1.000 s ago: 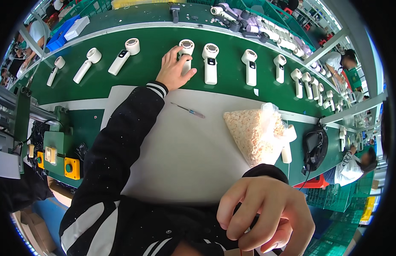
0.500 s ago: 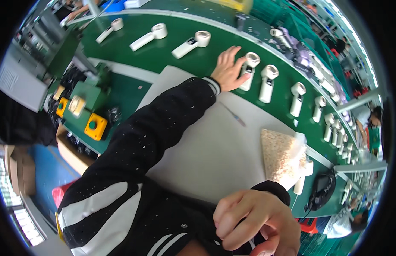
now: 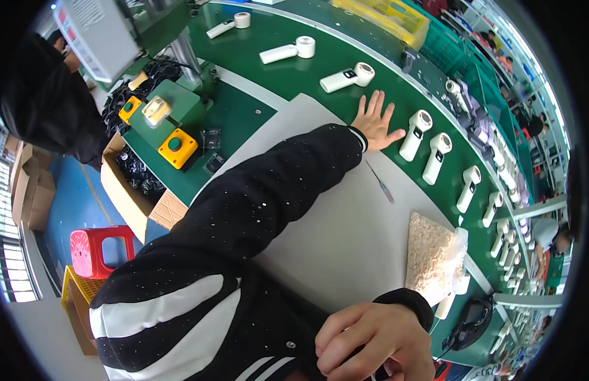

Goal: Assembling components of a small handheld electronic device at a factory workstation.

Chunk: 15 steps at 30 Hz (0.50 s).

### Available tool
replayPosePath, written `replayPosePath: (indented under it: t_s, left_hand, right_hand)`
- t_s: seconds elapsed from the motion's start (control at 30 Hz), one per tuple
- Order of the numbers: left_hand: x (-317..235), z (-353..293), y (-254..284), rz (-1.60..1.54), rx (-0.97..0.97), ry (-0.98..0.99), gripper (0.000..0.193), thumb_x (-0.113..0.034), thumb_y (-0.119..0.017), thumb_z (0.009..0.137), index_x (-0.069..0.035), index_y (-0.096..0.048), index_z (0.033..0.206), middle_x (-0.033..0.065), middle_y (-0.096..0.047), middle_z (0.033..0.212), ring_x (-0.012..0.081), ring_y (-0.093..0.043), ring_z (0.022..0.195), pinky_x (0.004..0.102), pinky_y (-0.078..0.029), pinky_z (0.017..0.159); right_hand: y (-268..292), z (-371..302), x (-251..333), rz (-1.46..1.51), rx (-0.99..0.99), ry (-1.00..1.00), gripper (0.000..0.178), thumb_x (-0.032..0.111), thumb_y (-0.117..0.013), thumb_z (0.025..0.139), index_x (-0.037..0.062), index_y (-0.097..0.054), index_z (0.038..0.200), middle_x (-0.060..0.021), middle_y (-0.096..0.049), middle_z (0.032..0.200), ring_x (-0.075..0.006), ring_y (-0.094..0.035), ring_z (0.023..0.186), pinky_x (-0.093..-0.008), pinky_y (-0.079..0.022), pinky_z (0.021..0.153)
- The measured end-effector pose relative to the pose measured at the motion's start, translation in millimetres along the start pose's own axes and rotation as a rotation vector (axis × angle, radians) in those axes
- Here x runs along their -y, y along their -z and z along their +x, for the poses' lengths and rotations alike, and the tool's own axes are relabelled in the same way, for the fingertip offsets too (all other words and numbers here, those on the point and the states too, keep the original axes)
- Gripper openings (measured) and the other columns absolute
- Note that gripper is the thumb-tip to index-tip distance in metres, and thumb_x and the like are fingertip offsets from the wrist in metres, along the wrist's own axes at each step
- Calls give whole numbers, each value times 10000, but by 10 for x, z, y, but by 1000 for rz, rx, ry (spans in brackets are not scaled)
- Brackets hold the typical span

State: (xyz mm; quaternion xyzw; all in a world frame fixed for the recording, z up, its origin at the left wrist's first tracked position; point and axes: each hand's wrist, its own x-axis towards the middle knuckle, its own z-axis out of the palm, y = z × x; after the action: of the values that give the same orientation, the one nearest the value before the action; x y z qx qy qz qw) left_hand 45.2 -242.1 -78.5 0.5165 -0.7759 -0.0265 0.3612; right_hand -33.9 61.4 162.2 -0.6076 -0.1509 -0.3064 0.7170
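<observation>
My left hand (image 3: 376, 122) lies with fingers spread at the edge of the green work surface (image 3: 269, 82), holding nothing. Just right of its thumb is a white handheld device (image 3: 411, 141) with a round head and dark display, like a small hand fan. Beyond the fingertips lies a similar device (image 3: 339, 80). My right hand (image 3: 377, 340) is curled close to my body at the lower edge; its palm side is hidden, so what it holds, if anything, does not show. Between the hands, a thin screwdriver (image 3: 386, 192) rests on a grey mat (image 3: 332, 222).
A clear bag of small beige pieces (image 3: 431, 254) sits on the mat's right side. Leftward stand a bench press with yellow button boxes (image 3: 178, 148), a cardboard box of black parts (image 3: 126, 190) and a red stool (image 3: 91, 251). Yellow crates (image 3: 386, 22) stand at the back.
The view has swung left, showing more of the press and stool. My left hand has come away from the device beside it and spread its fingers. The right hand stays curled.
</observation>
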Motion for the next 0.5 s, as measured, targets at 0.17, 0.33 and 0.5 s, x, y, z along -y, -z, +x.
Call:
replayPosePath:
  t_s: [0.17, 0.33, 0.5]
  left_hand:
    - [10, -40, -38, 26, -5, -1, 877, -651, -292, 955, 83, -354, 1431, 397, -151, 1518, 492, -15, 1458, 657, -46, 1125]
    - [-24, -41, -58, 63, -77, -40, 844, -632, -322, 951, 72, -401, 1410, 404, -183, 1509, 486, -20, 1463, 655, -31, 1127]
    - [-30, -71, -61, 88, -137, -77, 797, -602, -362, 946, 63, -453, 1376, 404, -221, 1497, 484, -44, 1464, 657, -44, 1125]
  right_hand:
    - [-3, 71, 13, 48, 71, -107, 179, -6, -472, 895, 126, -570, 966, -243, -628, 956, -347, -615, 785, -450, -522, 769]
    - [59, 57, -81, 112, 58, -18, 170, -54, -491, 866, 108, -540, 876, -248, -622, 933, -336, -616, 769, -456, -522, 762]
    - [217, 17, -137, 45, -97, 93, 123, -25, -517, 888, 96, -501, 874, -190, -589, 854, -293, -608, 730, -424, -517, 731]
